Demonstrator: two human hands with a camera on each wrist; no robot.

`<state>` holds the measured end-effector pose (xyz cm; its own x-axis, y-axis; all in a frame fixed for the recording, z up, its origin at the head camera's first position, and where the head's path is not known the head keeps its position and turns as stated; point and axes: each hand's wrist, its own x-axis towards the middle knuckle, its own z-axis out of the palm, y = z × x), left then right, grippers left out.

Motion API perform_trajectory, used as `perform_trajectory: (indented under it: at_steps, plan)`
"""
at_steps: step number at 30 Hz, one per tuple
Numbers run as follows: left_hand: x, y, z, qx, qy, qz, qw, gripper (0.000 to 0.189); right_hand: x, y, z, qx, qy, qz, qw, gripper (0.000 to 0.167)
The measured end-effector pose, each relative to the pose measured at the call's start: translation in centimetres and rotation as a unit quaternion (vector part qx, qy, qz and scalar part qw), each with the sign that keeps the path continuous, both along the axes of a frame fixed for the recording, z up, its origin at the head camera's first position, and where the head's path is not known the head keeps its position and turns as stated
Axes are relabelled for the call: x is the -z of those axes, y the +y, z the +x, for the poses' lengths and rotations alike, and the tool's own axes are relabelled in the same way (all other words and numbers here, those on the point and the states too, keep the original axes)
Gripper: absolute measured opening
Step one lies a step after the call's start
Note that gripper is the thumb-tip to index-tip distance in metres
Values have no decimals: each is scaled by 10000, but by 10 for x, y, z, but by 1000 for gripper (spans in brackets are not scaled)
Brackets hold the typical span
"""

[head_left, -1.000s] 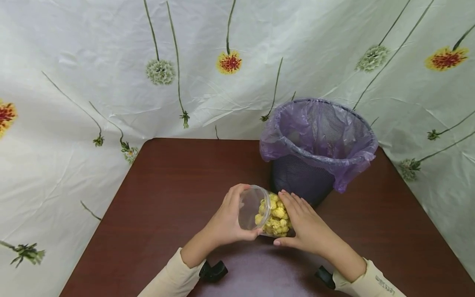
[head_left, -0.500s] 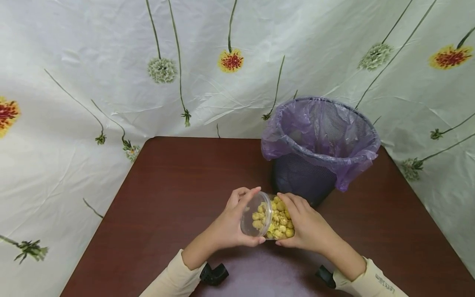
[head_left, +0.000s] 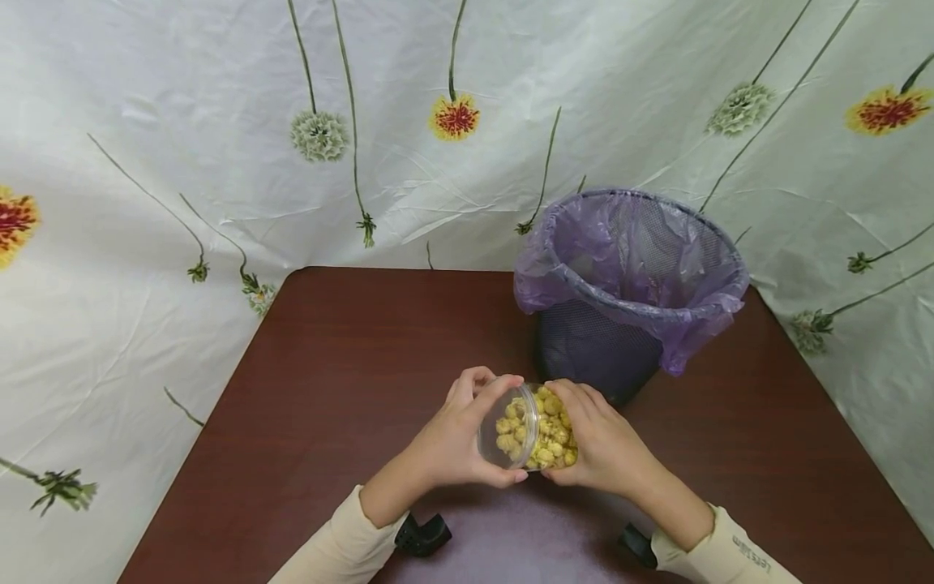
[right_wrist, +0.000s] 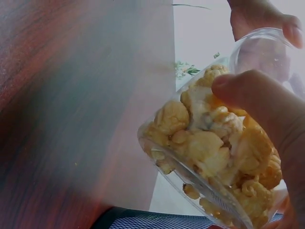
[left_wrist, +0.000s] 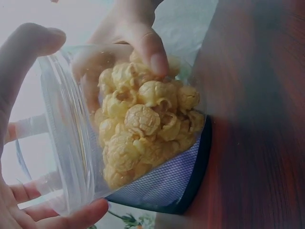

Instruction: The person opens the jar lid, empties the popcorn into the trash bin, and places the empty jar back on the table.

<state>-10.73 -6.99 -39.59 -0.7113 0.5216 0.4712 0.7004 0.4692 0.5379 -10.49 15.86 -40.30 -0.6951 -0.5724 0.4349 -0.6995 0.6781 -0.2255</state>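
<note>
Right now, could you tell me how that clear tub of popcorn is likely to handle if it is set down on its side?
The clear tub looks round, so on its side it may roll across the table. Its popcorn fills only part and would probably shift. It seems light: the left hand and right hand hold it by the fingers.

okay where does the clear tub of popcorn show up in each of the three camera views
Head: the clear tub of popcorn sits low centre, held between the left hand and right hand.
Left wrist: it fills the middle.
Right wrist: lower right.
Shared landmark: the mesh bin, seen behind it at bottom.
</note>
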Motion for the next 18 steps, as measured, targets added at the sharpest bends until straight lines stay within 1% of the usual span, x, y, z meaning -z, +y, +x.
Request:
perform_trajectory:
  at_steps: [4, 8, 10, 11, 14, 16, 18]
  plan:
    - [2, 2, 1, -140, 91, -13, 9999, 101, 1, 0, 0, 3, 56, -7, 10000, 101]
    - [3, 5, 4, -287, 165, -78, 9994, 99, 2, 0, 1, 30, 11, -13, 10000, 101]
    - [3, 6, 5, -420, 130, -127, 9990, 97, 2, -1, 1, 23, 28, -39, 10000, 100]
    - [3, 6, 6, -511, 19, -135, 9986, 96, 2, -1, 1, 22, 53, -33, 10000, 100]
    - [0, 9, 8, -907, -608, -95, 9940, 93, 1, -4, 0, 95, 278, -1, 9996, 99]
    - [-3, 10, 8, -1222, -1056, -98, 9868, 90, 0, -6, 0, 164, 437, 14, 9989, 98]
    - [-6, 13, 8, -1473, -1390, -144, 9792, 88, -1, -8, 0, 253, 546, 14, 9982, 98]
